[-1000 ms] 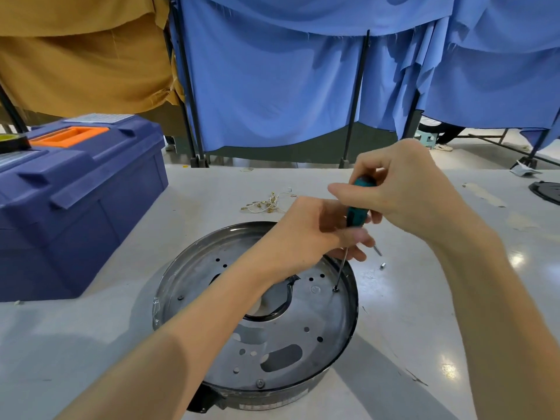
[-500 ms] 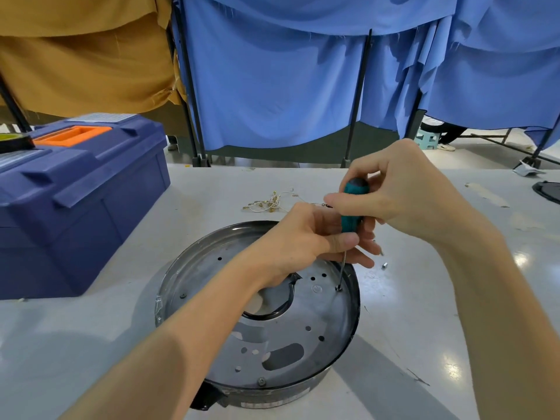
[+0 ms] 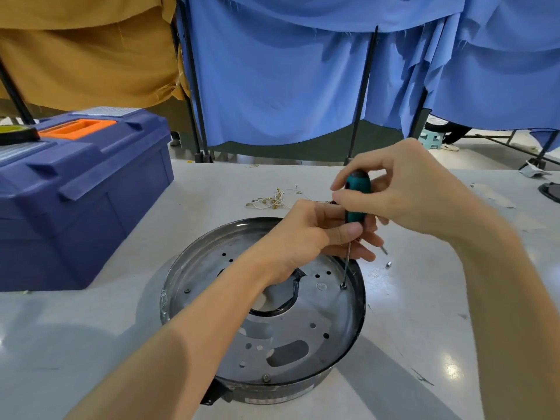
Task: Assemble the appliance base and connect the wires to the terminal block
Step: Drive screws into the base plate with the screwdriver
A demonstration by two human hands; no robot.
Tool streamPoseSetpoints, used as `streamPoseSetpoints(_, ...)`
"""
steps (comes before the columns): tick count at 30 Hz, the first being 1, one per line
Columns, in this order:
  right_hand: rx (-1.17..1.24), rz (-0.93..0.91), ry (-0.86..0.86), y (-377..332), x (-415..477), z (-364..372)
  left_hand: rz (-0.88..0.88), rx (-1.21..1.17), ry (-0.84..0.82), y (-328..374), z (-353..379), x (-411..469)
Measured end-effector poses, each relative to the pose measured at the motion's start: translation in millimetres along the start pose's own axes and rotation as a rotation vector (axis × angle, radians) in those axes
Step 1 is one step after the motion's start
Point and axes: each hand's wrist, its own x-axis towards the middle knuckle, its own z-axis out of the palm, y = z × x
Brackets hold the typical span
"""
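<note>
Fingers of two hands around one screwdriver

The appliance base is a round, shallow metal pan with a dark rim, lying flat on the worktop. Its plate has small holes, a wide central opening and an oblong slot toward the near edge. A teal-handled screwdriver stands nearly upright, its tip on what seems to be a screw by the right rim. The wires, thin and pale with brass ends, lie tangled behind the base, apart from it.
</note>
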Motion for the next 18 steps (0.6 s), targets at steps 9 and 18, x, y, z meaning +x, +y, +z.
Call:
streamPoseSetpoints(9, -0.204, 0.105, 0.156, -0.3, 5.9, 16.5, 0.023, 0.016, 0.099, -5.6, 4.5, 2.3)
streamPoseSetpoints(18, -0.605, 0.227, 0.341, -11.3, -1.0, 35.4, -0.055, -0.048, -0.082, -3.5, -7.4, 1.9)
